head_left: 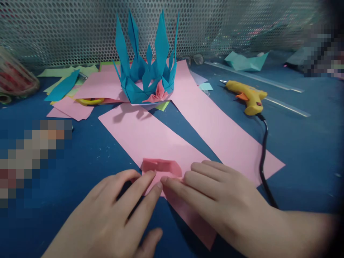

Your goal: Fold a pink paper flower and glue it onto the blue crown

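My left hand (118, 211) and my right hand (215, 197) lie flat on the blue table, fingers stretched out, fingertips meeting on a small folded pink paper piece (161, 167). That piece rests on a long pink paper strip (139, 132). Both hands press down on the paper rather than gripping it. Farther back stands a blue folded-paper crown (146, 68) with tall points and a small pink paper flower (158, 94) at its front.
A second long pink sheet (215, 122) lies to the right. A yellow glue gun (248, 98) with a black cord (263, 157) rests at right. Yellow-handled scissors (88, 101) and loose coloured papers lie at back left. A perforated metal screen (67, 28) closes off the back.
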`<state>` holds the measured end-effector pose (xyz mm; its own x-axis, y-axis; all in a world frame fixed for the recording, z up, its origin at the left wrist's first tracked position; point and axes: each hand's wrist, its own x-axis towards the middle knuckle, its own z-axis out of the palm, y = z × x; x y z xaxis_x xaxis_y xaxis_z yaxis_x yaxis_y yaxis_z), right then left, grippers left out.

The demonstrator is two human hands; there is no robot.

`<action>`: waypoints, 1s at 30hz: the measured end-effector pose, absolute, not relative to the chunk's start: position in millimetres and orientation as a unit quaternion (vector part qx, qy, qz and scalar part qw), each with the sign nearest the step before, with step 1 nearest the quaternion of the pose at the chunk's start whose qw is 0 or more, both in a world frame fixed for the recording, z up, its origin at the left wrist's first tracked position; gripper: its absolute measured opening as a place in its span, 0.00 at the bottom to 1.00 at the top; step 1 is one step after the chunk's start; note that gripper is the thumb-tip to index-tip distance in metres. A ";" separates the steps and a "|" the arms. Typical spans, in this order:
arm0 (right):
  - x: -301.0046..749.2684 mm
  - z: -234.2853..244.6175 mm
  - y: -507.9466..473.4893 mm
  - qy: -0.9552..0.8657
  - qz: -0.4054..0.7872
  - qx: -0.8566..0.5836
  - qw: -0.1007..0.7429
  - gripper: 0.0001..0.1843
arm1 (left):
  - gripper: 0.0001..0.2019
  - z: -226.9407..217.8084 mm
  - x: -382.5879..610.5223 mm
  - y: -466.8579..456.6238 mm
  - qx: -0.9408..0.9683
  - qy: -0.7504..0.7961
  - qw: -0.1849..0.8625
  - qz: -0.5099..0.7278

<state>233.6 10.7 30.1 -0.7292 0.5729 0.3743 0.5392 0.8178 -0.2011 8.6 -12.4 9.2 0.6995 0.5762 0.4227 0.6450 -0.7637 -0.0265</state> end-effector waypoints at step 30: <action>236.3 24.4 18.9 -0.935 -0.004 -0.270 0.230 0.19 | 0.17 22.8 -3.4 7.3 -0.933 -0.310 0.062 -0.174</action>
<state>236.3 18.9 24.4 -0.7489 0.5024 0.4322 0.5063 0.8545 -0.1160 -3.4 7.3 22.8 0.7475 0.5558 0.3639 0.5992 -0.8005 -0.0082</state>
